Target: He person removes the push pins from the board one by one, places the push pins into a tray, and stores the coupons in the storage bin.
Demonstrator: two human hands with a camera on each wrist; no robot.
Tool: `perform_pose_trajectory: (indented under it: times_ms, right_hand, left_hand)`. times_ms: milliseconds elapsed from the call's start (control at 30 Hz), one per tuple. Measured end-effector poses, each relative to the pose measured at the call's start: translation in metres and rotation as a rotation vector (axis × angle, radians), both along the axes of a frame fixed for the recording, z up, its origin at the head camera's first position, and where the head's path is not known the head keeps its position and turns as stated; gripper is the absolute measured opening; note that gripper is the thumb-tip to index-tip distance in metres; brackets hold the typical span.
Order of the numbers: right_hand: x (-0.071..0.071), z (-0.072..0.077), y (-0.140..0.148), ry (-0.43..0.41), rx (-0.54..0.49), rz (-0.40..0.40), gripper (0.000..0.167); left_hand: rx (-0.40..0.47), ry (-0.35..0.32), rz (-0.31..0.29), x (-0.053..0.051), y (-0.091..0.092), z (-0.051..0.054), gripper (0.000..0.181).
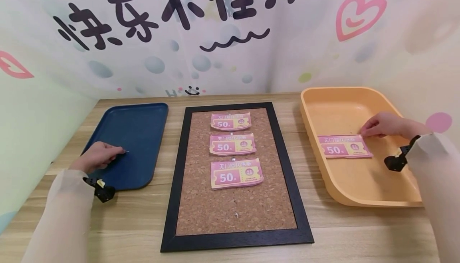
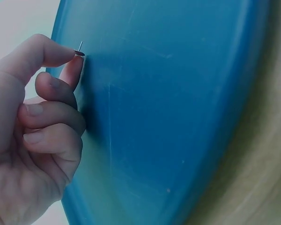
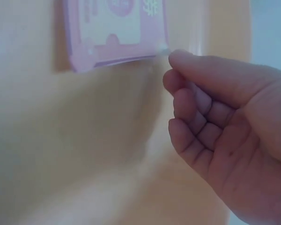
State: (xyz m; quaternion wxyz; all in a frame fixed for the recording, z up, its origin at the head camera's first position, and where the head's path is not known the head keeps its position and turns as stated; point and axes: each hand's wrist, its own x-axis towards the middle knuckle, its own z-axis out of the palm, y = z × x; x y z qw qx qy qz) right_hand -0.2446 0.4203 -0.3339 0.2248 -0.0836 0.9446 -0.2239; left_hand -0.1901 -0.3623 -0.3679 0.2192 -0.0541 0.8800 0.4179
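Note:
Over the blue tray (image 1: 143, 123) at the left, my left hand (image 1: 100, 155) pinches a thumbtack (image 2: 79, 50) between thumb and index finger, its pin pointing away from the fingertips. My right hand (image 1: 386, 125) reaches into the orange tray (image 1: 334, 113), thumb and index finger pinching the upper right corner of a pink and yellow coupon (image 1: 343, 146). That coupon looks like part of a thin stack lying along the tray's left side. Between the trays lies a black-framed cork board (image 1: 201, 211). Three sets of coupons, an upper (image 1: 230, 122), a middle (image 1: 232, 144) and a lower one (image 1: 236, 174), are tacked in a column on it.
A wooden table (image 1: 143, 223) carries both trays and the board. Behind it hangs a white printed curtain (image 1: 230, 63) with black lettering. The orange tray has raised walls, while the blue tray's rim is low. A small camera is strapped to each wrist.

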Motion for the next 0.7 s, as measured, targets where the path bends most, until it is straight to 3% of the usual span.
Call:
perform_pose_trajectory:
  times_ms: [200, 700]
  right_hand:
    - [0.002, 0.007, -0.004, 0.006, -0.04, -0.018, 0.032]
    - [0.005, 0.02, -0.011, 0.071, -0.022, -0.025, 0.032]
  left_hand:
    - [-0.007, -0.002, -0.004, 0.0, -0.001, -0.002, 0.036]
    - [-0.016, -0.003, -0.007, 0.0, -0.004, -0.002, 0.033]
